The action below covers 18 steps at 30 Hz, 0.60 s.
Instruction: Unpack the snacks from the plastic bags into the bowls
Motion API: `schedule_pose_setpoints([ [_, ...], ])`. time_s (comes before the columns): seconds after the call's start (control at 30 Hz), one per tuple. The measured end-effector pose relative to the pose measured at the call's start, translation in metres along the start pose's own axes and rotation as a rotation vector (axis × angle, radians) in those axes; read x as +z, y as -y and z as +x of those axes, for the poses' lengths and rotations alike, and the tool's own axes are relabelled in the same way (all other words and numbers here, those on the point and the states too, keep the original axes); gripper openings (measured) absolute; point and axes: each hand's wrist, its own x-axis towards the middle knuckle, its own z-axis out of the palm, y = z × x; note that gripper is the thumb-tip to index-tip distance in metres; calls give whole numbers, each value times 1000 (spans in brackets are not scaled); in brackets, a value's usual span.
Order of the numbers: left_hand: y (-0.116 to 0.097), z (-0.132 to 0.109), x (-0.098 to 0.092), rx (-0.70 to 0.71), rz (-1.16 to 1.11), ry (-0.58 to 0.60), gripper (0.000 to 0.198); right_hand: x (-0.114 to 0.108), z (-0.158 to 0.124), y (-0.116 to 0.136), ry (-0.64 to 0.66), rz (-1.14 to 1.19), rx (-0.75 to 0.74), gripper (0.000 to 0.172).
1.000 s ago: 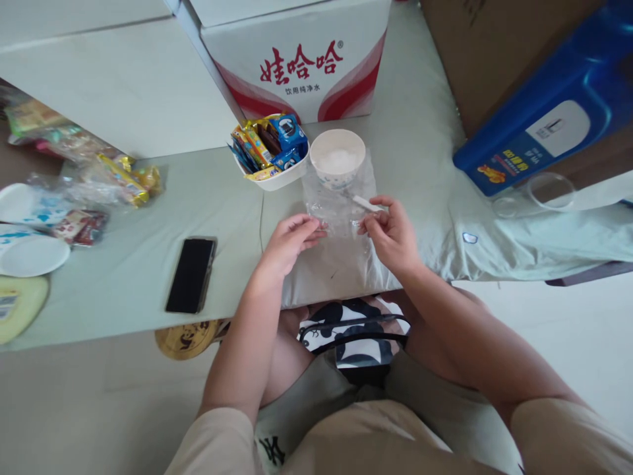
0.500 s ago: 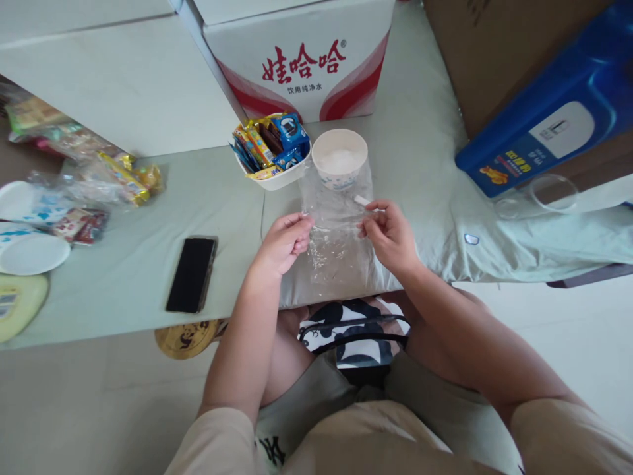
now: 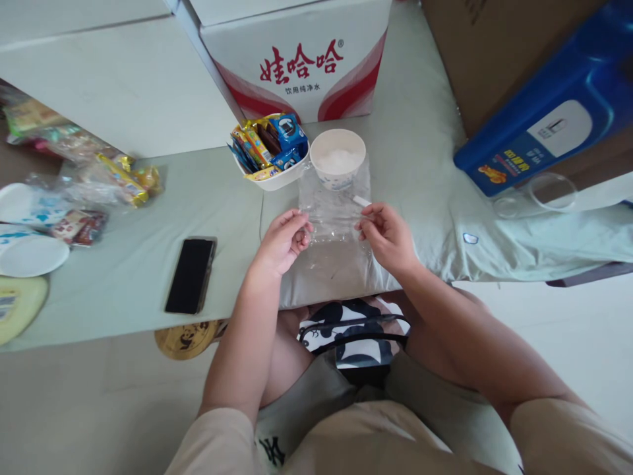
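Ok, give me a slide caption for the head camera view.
Left hand and right hand hold clear plastic near a white bowl and packaged snacks.

Green cloth point(image 3: 232, 208) bears a phone point(image 3: 190, 276), snack tub point(image 3: 283, 179), carton point(image 3: 301, 102) and clear plastic point(image 3: 324, 198)

From where I sit, the clear plastic point(image 3: 333, 208) is too sheer for me to trace its edges where the left hand point(image 3: 281, 244) and right hand point(image 3: 390, 237) pinch it, and the curled fingers hide parts of both palms. I lose one end of the white strip point(image 3: 361, 200) behind the right hand's fingers. The pale contents of the bowl point(image 3: 339, 181) blur into one mass I cannot identify. The blue bottle point(image 3: 544, 125) runs out past my right edge and covers part of the brown carton point(image 3: 445, 39), itself cut at the top. At left, my frame slices off the yellow-green item point(image 3: 30, 300). The counter point(image 3: 232, 204) hides part of the round stool point(image 3: 188, 340), and the small label point(image 3: 470, 238) is too tiny to read
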Motion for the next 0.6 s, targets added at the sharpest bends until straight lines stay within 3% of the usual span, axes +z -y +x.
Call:
schedule_pose_setpoints([
  [0.2,-2,1,-3,51,-12,-9,38,-1,0,0,1,10,0,17],
  [0.6,6,6,-7,243,247,-122,32,-1,0,0,-6,-3,3,14],
])
